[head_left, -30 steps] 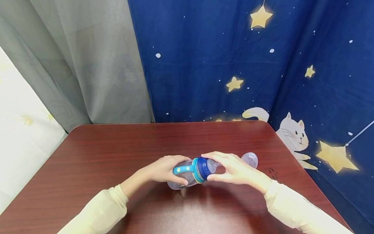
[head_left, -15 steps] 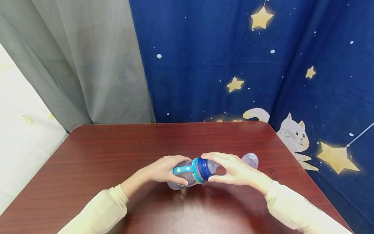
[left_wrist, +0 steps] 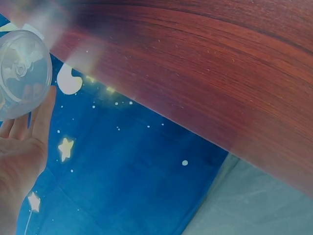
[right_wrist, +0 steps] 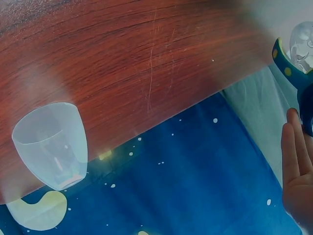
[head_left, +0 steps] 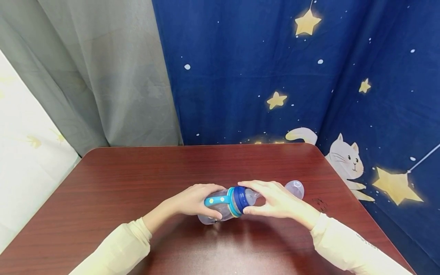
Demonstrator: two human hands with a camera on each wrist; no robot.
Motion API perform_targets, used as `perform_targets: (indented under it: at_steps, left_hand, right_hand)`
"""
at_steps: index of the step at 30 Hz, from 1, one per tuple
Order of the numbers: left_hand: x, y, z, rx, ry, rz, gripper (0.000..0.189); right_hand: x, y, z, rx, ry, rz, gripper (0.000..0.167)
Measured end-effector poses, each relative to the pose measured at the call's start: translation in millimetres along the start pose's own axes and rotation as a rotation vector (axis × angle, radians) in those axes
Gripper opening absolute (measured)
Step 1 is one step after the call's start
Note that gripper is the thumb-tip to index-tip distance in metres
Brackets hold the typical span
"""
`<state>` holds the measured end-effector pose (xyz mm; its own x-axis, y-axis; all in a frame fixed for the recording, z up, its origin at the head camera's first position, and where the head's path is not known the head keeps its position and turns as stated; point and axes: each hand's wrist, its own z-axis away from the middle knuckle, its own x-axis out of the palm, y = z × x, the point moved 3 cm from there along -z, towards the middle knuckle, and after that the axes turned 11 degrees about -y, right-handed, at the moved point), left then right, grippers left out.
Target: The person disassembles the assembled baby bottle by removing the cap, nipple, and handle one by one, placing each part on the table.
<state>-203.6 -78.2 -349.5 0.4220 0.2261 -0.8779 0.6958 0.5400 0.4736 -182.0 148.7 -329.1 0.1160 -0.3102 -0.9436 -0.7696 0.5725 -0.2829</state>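
Observation:
A clear baby bottle [head_left: 225,209] with light-blue dotted handles lies on its side between my two hands, over the table. Around its body my left hand [head_left: 194,199] curls, thumb on the near side and fingers over the far side. My right hand [head_left: 276,201] grips the dark-blue collar [head_left: 241,196] from the right, thumb below and fingers above. The clear teat [head_left: 252,196] points into my right palm. In the left wrist view the round bottle base [left_wrist: 22,73] faces the camera. The right wrist view catches the collar and a handle [right_wrist: 287,66] at its right edge.
A clear dome-shaped bottle cap [head_left: 295,189] stands on the table behind my right wrist. The reddish-brown wooden table [head_left: 154,164] ends at a rounded back edge. Beyond it hang a grey curtain [head_left: 120,76] and a blue starry curtain [head_left: 233,57].

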Motion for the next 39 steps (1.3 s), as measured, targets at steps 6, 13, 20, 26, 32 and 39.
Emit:
perform_targets:
  at_steps: [6,13,20,26,32,39]
  left_hand:
    - [1.4,-0.4,-1.0,0.009,0.002,-0.020,0.071]
    - [1.5,-0.7,-0.5,0.000,0.004,-0.026,0.071]
    - [1.7,-1.3,-0.6,0.004,0.002,-0.012,0.071]
    - [1.6,-2.0,-0.2,0.000,-0.002,-0.009,0.071]
    - [1.6,-2.3,0.2,-0.008,-0.004,-0.017,0.071]
    - [2.1,-3.7,1.4,-0.013,0.003,-0.015,0.071]
  right_hand:
    - [1.1,0.9,-0.2,-0.062,-0.006,-0.032,0.063]
    - [0.2,-1.2,-1.0,-0.157,0.013,-0.027,0.063]
    - [1.9,-3.0,-1.7,-0.191,0.010,0.003,0.063]
    - [3.6,-2.6,-1.4,-0.183,0.008,0.015,0.063]
    - [4.8,-1.0,-1.0,-0.173,0.005,0.025,0.064]
    - [4.5,-0.4,-0.1,-0.192,0.024,0.038,0.063]
